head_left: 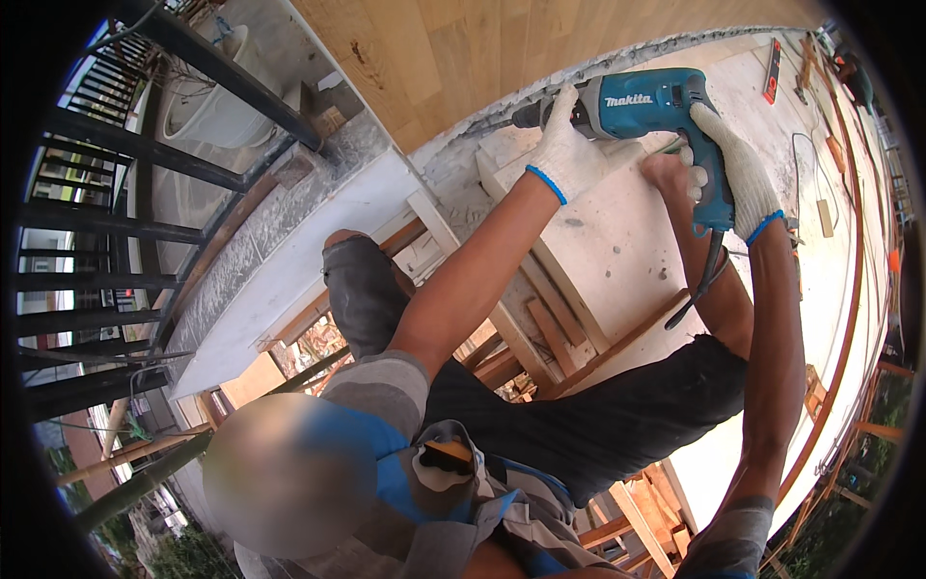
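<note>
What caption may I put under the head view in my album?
Left hand and right hand, in white blue-cuffed fabric gloves, hold a teal pistol-grip power drill beside light-brown wooden boards.

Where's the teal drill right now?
The teal drill is near the head view's top, right of centre, held by the gloved left hand at its front and the gloved right hand on its handle.

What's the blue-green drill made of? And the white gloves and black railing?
The drill seems mostly hard plastic: smooth, slightly shiny, moulded curves. The gloves look like knitted cloth, maybe cotton: matte, closely fitted. The railing is likely painted metal: smooth, even bars, though I can't be sure.
</note>
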{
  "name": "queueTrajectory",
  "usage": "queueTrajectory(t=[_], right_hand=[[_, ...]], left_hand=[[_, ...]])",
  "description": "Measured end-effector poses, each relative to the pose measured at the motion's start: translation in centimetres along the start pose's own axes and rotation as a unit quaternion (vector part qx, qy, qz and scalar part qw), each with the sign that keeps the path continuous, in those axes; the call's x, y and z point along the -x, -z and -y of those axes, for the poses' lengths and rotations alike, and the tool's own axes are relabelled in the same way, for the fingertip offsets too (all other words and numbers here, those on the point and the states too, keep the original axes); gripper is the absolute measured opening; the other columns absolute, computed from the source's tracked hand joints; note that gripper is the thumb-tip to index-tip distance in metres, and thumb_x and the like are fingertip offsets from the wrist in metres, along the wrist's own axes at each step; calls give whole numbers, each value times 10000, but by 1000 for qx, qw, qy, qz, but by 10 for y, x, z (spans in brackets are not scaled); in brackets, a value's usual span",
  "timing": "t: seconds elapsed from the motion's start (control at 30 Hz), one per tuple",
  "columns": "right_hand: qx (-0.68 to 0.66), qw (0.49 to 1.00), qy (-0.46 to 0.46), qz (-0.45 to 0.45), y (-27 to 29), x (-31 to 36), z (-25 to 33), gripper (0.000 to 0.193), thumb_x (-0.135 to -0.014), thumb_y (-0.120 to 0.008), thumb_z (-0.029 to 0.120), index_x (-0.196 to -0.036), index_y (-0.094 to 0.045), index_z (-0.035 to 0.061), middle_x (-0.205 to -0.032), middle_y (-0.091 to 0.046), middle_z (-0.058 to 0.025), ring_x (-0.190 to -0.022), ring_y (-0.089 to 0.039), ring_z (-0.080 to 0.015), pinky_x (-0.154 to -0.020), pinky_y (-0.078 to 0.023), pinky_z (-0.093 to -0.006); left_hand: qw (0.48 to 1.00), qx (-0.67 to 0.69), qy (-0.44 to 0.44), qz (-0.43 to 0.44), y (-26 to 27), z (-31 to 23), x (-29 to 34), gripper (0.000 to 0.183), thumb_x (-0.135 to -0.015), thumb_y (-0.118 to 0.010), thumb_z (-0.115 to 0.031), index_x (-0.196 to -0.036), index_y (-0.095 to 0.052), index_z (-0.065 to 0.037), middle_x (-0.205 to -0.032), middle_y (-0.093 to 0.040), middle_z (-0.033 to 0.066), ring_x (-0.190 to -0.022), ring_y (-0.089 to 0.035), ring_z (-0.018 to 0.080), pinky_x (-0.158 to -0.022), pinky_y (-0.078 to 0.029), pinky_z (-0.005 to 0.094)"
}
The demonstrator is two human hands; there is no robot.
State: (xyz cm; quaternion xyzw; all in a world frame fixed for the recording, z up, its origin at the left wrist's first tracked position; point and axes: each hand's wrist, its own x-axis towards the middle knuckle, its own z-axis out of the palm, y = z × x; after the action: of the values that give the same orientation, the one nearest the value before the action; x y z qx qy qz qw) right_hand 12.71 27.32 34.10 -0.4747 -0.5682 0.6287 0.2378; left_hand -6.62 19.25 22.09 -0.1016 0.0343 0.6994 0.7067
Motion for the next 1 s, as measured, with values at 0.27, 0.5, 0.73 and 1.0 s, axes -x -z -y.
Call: queueTrajectory(t=[0.27,0.5,0.73,1.0], right_hand=[[19,1000,11,-2,3,-2,-4,384,-1101,-757,443,-1100,-694,64,-743,-710,-47,-483,-630,-105,-396,-516,-250],[28,1000,5,-9,4,3,-3,389,-1101,-753,445,-1125,-691,63,-736,-707,-42,-491,-637,-104,-396,-519,-249],[45,999,-2,4,-2,11,4,387,-1089,-766,460,-1096,-686,82,-743,-706,-33,-493,-631,-103,-406,-524,-259],[46,999,-11,-19,-4,11,2,376,-1083,-775,458,-1089,-683,94,-740,-700,-30,-502,-634,-105,-423,-530,-260]], left_hand=[[999,-48,-13,3,11,-1,-6,948,-1085,-633,-721,-1692,-364,-45,-1666,-455,312,-1536,-502,494,-1279,-485,650],[998,-58,-19,-4,16,4,-10,906,-1102,-615,-703,-1687,-378,-52,-1646,-473,299,-1527,-515,481,-1280,-485,650],[997,-65,-29,-5,20,0,-7,879,-1115,-601,-691,-1693,-374,-70,-1655,-466,299,-1533,-514,477,-1286,-478,645],[994,-104,-39,6,22,-2,-6,895,-1113,-595,-697,-1702,-362,-64,-1660,-459,303,-1536,-512,483,-1285,-485,637]])
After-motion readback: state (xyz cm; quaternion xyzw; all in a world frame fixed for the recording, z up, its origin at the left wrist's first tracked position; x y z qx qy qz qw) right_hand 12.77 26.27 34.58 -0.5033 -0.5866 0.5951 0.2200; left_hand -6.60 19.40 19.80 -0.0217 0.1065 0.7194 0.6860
